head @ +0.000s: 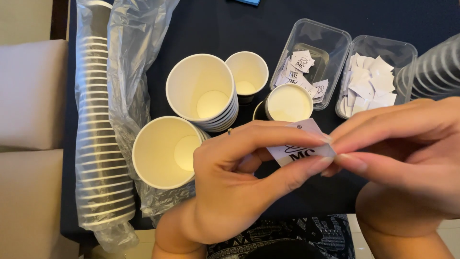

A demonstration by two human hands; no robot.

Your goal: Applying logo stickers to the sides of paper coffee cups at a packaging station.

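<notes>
Both hands meet over the near edge of a dark table (215, 29), pinching a small white sticker (299, 146) between them. The left hand (235, 182) is nearly closed, thumb and forefinger clamped on the sticker's left side; the right hand (407, 158) grips its right edge with fingers held long and close together. Just beyond the sticker stands a small cup (289, 102). Past the left hand sit two stacks of cups (203, 91), another single cup (247, 73) and a bagged sleeve of cups (98, 129) further left. Beyond the right hand are two clear trays (335, 43) of stickers.
</notes>
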